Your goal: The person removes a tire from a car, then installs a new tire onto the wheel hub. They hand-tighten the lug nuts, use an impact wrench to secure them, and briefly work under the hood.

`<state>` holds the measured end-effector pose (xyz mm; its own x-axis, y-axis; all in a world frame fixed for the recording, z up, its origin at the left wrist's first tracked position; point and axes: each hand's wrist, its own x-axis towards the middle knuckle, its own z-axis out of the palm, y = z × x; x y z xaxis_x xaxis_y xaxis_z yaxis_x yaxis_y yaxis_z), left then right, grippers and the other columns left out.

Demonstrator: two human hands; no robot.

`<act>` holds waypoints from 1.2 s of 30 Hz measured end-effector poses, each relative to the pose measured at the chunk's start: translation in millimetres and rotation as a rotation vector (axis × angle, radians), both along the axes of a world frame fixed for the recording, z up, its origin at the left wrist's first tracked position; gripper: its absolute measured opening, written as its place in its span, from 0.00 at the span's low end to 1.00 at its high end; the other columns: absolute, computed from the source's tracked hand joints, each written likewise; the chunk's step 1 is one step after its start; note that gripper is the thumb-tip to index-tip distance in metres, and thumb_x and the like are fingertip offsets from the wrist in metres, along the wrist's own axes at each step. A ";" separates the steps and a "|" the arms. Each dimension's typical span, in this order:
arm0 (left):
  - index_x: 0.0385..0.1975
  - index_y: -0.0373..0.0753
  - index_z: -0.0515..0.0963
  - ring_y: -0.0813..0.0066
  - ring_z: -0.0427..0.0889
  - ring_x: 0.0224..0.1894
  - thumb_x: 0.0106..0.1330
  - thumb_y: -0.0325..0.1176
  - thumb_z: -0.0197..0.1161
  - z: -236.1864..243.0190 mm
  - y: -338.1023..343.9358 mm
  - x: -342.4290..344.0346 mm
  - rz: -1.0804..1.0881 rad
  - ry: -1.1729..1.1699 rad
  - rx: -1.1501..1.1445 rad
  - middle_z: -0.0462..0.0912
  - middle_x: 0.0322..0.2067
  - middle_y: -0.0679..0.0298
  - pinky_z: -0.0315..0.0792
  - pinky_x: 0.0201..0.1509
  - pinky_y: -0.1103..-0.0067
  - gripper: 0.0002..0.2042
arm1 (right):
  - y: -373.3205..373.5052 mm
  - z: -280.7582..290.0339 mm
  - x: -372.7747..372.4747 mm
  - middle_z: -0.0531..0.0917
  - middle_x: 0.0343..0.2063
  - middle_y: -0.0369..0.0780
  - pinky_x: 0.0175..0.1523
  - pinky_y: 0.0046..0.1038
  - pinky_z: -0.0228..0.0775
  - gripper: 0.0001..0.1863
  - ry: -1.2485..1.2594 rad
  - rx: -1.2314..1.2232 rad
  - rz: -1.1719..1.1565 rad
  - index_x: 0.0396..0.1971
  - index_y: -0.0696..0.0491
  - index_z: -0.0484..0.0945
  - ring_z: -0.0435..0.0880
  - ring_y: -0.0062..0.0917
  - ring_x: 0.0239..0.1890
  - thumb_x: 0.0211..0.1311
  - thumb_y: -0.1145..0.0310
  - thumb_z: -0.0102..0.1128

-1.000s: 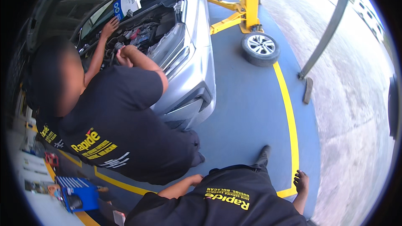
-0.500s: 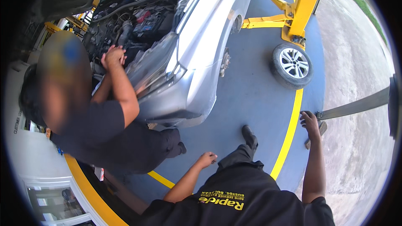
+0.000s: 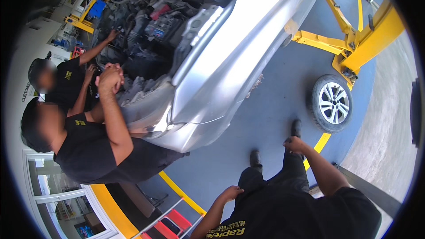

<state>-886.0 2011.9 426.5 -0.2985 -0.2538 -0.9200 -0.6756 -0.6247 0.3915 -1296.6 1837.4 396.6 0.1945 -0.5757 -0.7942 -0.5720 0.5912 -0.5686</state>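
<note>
Wheel [image 3: 333, 102] now nearer, blue floor [image 3: 274, 106].

A rectangular label [image 3: 163, 25] in dark blue and white lies flat on top of the battery in the open engine bay, near the bay's middle. On the white wall at the far left, beside the two workers, runs a short strip of dark lettering [image 3: 25, 92], a sign too small to make out. Behind the glass door at the lower left corner, a small blue screen-like panel [image 3: 84, 229] glows, blurred.
</note>
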 end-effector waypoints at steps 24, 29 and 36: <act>0.70 0.38 0.64 0.54 0.72 0.67 0.77 0.55 0.52 -359.7 -449.8 -135.1 1.395 -0.047 -0.910 0.73 0.65 0.55 0.67 0.68 0.59 0.31 | -353.1 -332.9 -10.9 0.82 0.51 0.51 0.56 0.41 0.79 0.16 0.002 -0.637 0.750 0.43 0.58 0.82 0.83 0.47 0.53 0.77 0.61 0.51; 0.76 0.40 0.56 0.54 0.62 0.75 0.78 0.62 0.41 -431.3 -479.3 -154.6 1.434 0.273 -1.082 0.61 0.74 0.55 0.54 0.78 0.57 0.37 | -395.2 -396.4 -40.2 0.84 0.48 0.54 0.51 0.45 0.77 0.20 0.334 -0.449 1.213 0.42 0.63 0.82 0.84 0.48 0.50 0.75 0.58 0.55; 0.76 0.37 0.56 0.56 0.61 0.75 0.81 0.58 0.34 -470.5 -507.4 -174.6 1.569 0.505 -1.417 0.61 0.74 0.56 0.55 0.79 0.60 0.34 | -439.5 -400.8 -253.0 0.87 0.36 0.48 0.44 0.40 0.78 0.20 0.344 -0.637 0.513 0.44 0.61 0.82 0.87 0.37 0.36 0.71 0.56 0.60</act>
<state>-1060.6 1504.5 -43.9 0.6841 -0.7199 0.1170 0.2391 0.3729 0.8965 -1549.5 1397.9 -4.2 0.3595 -0.8358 -0.4150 -0.8796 -0.1550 -0.4498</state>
